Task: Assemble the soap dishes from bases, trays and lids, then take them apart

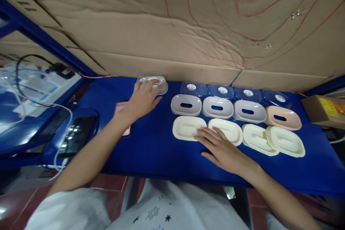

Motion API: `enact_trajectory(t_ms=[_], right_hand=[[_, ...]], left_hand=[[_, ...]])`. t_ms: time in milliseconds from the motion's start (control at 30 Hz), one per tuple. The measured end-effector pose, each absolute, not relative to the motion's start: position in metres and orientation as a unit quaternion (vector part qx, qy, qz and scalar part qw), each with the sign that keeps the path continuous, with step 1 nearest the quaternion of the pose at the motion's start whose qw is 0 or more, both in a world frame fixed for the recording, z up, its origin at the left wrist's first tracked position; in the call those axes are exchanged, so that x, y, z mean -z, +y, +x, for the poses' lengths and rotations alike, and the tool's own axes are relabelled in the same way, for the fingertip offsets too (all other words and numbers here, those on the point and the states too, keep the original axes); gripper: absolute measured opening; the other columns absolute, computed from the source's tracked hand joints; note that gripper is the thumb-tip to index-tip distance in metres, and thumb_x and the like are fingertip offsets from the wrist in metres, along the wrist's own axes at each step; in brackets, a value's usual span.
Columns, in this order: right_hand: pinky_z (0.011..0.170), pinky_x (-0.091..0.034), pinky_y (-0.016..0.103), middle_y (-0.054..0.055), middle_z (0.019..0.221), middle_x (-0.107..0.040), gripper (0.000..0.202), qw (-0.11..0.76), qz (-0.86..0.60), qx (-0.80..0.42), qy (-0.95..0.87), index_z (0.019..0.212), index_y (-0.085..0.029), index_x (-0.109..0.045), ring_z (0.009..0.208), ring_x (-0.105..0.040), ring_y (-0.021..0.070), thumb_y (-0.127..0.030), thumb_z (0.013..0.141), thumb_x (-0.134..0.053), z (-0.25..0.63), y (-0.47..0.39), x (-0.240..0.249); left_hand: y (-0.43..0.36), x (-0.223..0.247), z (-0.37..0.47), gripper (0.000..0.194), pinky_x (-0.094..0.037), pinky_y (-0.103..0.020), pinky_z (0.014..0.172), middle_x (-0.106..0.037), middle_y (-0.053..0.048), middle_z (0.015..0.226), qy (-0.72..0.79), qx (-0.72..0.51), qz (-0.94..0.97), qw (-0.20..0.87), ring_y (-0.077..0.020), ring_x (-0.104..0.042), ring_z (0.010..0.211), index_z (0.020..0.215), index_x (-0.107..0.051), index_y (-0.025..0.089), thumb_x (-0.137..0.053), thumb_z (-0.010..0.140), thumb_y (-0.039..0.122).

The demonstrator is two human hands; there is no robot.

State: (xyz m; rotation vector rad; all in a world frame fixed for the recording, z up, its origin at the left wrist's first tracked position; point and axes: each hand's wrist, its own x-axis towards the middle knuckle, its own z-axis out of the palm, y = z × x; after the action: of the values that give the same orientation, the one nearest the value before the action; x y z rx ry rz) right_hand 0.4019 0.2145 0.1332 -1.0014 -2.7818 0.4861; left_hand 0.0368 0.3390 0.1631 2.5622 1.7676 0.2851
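Observation:
My left hand (pixel 145 97) reaches to the back left, fingers stretched over a pale soap box (pixel 163 88) with a clear lid. Its palm hides part of that box. Low over the cream trays, my right hand (pixel 222 151) has its fingers spread. Its fingertips overlap the near edges of the first cream tray (pixel 185 127) and the second cream tray (pixel 231 133); whether they touch cannot be told. Further right, one cream tray (pixel 287 142) overlaps another (pixel 254 138). Behind them stand grey soap box bases (pixel 185 109) with slots and a peach base (pixel 293 120).
Clear lids (pixel 199 90) with round stickers line the back of the blue table (pixel 153 158). A phone (pixel 126 131) lies under my left forearm. Cardboard (pixel 129 43) walls the back. A small carton (pixel 323 111) stands at right; a white cable (pixel 60 151) and dark phone (pixel 78 133) lie left.

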Motion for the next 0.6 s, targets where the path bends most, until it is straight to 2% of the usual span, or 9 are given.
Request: enact_trajectory(t_ms=[100, 267, 333, 400, 500, 600], right_hand=[[0.132, -0.032, 0.065, 0.009, 0.171, -0.047, 0.056, 0.060, -0.334, -0.159, -0.927, 0.166, -0.030, -0.040, 0.162, -0.038, 0.0276, -0.033, 0.111, -0.053, 0.402, 0.214, -0.135], [0.132, -0.033, 0.065, 0.010, 0.173, -0.044, 0.060, 0.052, -0.334, -0.145, -0.930, 0.167, -0.028, -0.038, 0.163, -0.037, 0.0284, -0.034, 0.110, -0.056, 0.398, 0.213, -0.133], [0.132, -0.034, 0.064, 0.011, 0.175, -0.041, 0.067, 0.053, -0.322, -0.142, -0.935, 0.170, -0.028, -0.033, 0.164, -0.035, 0.0290, -0.039, 0.109, -0.060, 0.394, 0.211, -0.130], [0.132, -0.034, 0.064, 0.012, 0.176, -0.038, 0.076, 0.053, -0.301, -0.139, -0.942, 0.172, -0.026, -0.029, 0.164, -0.034, 0.0298, -0.045, 0.107, -0.063, 0.388, 0.208, -0.126], [0.132, -0.032, 0.063, 0.014, 0.176, -0.035, 0.082, 0.052, -0.279, -0.137, -0.949, 0.172, -0.023, -0.028, 0.165, -0.033, 0.0303, -0.050, 0.105, -0.065, 0.382, 0.205, -0.123], [0.132, -0.034, 0.062, 0.015, 0.177, -0.035, 0.080, 0.066, -0.278, -0.132, -0.949, 0.171, -0.022, -0.031, 0.165, -0.033, 0.0316, -0.049, 0.105, -0.066, 0.383, 0.207, -0.123]], left_hand=[[0.314, -0.157, 0.066, 0.064, -0.031, -0.058, 0.128, -0.041, -0.015, 0.170, 0.483, -0.118, 0.864, 0.078, -0.0366, -0.038, 0.158, 0.167, -0.039, 0.030, -0.052, 0.108, 0.051], [0.313, -0.135, 0.083, 0.083, -0.025, -0.059, 0.133, -0.015, -0.017, 0.182, 0.461, -0.112, 0.866, 0.156, -0.0390, -0.020, 0.168, 0.172, -0.029, 0.026, -0.058, 0.104, 0.064], [0.320, -0.127, 0.080, 0.090, -0.026, -0.059, 0.133, -0.011, -0.019, 0.183, 0.471, -0.109, 0.856, 0.184, -0.0394, -0.018, 0.168, 0.173, -0.025, 0.024, -0.059, 0.102, 0.067], [0.324, -0.123, 0.076, 0.089, -0.029, -0.057, 0.132, -0.021, -0.019, 0.180, 0.476, -0.112, 0.849, 0.200, -0.0385, -0.027, 0.166, 0.173, -0.027, 0.024, -0.059, 0.102, 0.068], [0.321, -0.124, 0.070, 0.081, -0.039, -0.052, 0.128, -0.044, -0.018, 0.168, 0.480, -0.145, 0.841, 0.203, -0.0354, -0.047, 0.154, 0.167, -0.041, 0.024, -0.060, 0.101, 0.067], [0.311, -0.131, 0.057, 0.070, -0.042, -0.050, 0.128, -0.048, -0.017, 0.163, 0.481, -0.194, 0.832, 0.195, -0.0337, -0.052, 0.151, 0.160, -0.052, 0.024, -0.056, 0.105, 0.066]])
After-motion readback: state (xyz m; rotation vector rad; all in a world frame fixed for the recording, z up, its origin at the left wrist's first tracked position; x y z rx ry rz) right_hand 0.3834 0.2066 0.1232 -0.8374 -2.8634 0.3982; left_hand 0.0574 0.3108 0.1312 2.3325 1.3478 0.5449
